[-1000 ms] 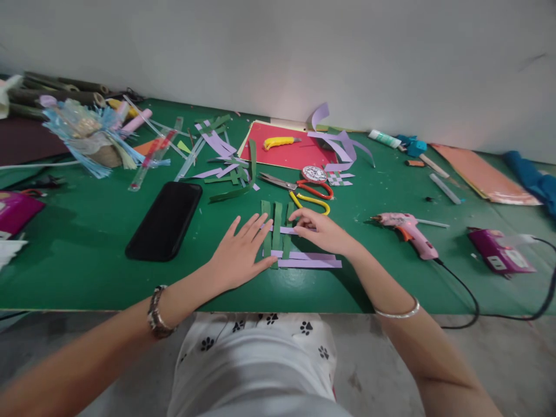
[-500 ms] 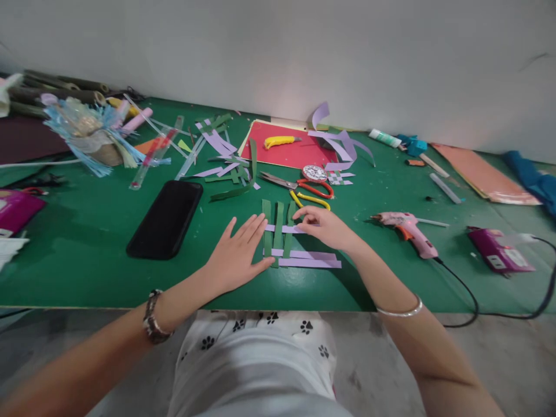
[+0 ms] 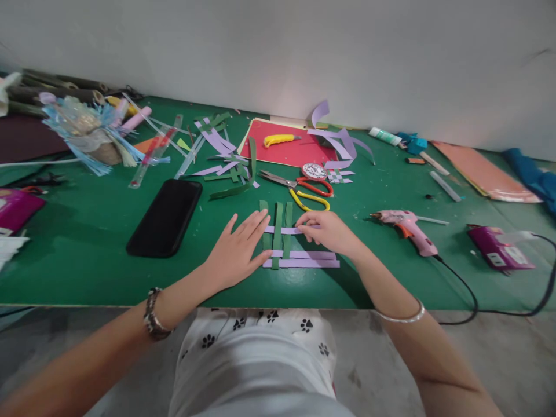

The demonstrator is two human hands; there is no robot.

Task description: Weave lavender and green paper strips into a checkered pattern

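Three upright green paper strips [image 3: 278, 223] cross three purple paper strips on the table in a loose weave. My left hand [image 3: 236, 253] lies flat with fingers stretched, its fingertips and thumb touching the left edge of the weave. Bent fingers of my right hand [image 3: 326, 233] pinch the right part of the upper purple paper strip [image 3: 290, 230]. Lower down, the middle purple strip [image 3: 313, 255] and the bottom purple strip [image 3: 310, 264] run close together, extending right past the green ones. The upper strip's right end is partly hidden by my right hand.
Behind the weave lie scissors [image 3: 310, 188], a round patterned disc [image 3: 313, 171] and a yellow cutter [image 3: 280, 140] on red paper [image 3: 299, 153]. A phone [image 3: 165, 219] is at left. A pink glue gun [image 3: 406, 229] with a cord and a purple box [image 3: 499, 249] sit at right.
My left thumb has shifted up, off the bottom purple strip's left end. My right fingers have drawn away from the right green strip, whose top now shows. The weave has shifted slightly.
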